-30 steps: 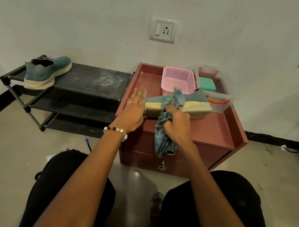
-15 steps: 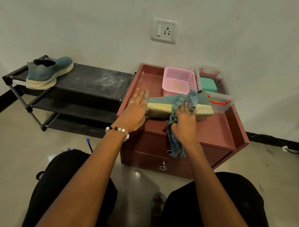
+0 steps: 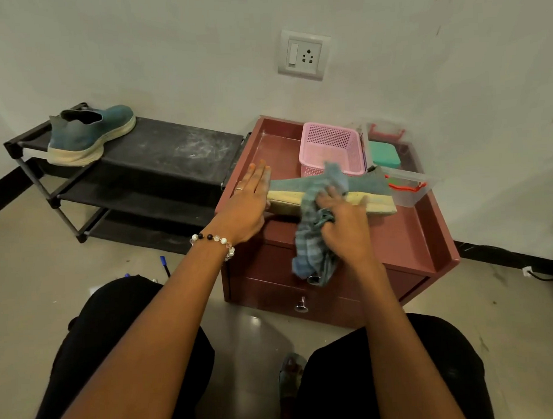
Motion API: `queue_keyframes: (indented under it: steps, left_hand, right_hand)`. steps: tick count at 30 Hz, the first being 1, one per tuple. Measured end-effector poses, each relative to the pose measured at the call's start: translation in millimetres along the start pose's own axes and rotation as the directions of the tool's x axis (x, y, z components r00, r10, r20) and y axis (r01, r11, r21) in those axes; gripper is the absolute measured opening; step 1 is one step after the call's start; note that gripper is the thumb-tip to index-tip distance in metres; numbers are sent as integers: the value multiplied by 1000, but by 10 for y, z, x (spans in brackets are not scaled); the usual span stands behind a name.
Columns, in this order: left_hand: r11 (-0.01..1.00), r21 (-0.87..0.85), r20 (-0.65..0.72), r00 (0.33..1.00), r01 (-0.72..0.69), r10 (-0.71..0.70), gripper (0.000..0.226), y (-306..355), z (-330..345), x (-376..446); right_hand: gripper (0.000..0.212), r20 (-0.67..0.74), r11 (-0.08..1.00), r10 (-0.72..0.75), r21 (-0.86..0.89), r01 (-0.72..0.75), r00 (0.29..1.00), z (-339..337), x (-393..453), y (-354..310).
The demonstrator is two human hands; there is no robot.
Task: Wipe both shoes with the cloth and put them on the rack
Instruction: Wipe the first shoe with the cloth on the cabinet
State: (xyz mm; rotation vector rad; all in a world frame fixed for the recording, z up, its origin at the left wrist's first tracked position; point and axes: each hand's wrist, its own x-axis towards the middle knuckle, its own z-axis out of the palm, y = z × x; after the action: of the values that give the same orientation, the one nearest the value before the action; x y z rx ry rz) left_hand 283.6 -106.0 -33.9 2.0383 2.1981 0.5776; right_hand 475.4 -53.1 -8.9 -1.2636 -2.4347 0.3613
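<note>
A teal shoe with a cream sole lies on its side on top of the red-brown cabinet. My left hand presses flat against its toe end, fingers straight. My right hand grips a blue-green cloth and holds it against the shoe's side and sole; the cloth's tail hangs over the cabinet front. The other teal shoe stands upright on the top shelf of the black rack, at its left end.
On the cabinet top behind the shoe stand a pink mesh basket, a clear box with a red handle and a green lidded box. A wall socket is above. Pens lie on the floor by my knees.
My right hand has slid the cloth back toward me and leftward along the shoe, from near the heel to mid-shoe. My left hand has stayed pressed on the toe.
</note>
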Motion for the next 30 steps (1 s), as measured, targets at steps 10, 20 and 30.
queue_keyframes:
  steps: [10, 20, 30]
  left_hand:
    - [1000, -8, -13, 1000, 5, -5, 80, 53, 47, 22]
    - [1000, 27, 10, 1000, -16, 15, 76, 9, 29, 22]
    - [913, 397, -42, 992, -91, 117, 78, 385, 77, -34]
  right_hand:
    - [57, -59, 982, -37, 183, 47, 998, 147, -28, -271]
    - [74, 96, 1000, 7, -19, -5, 995, -86, 53, 136]
    - [73, 39, 904, 119, -418, -92, 992, 15, 142, 206]
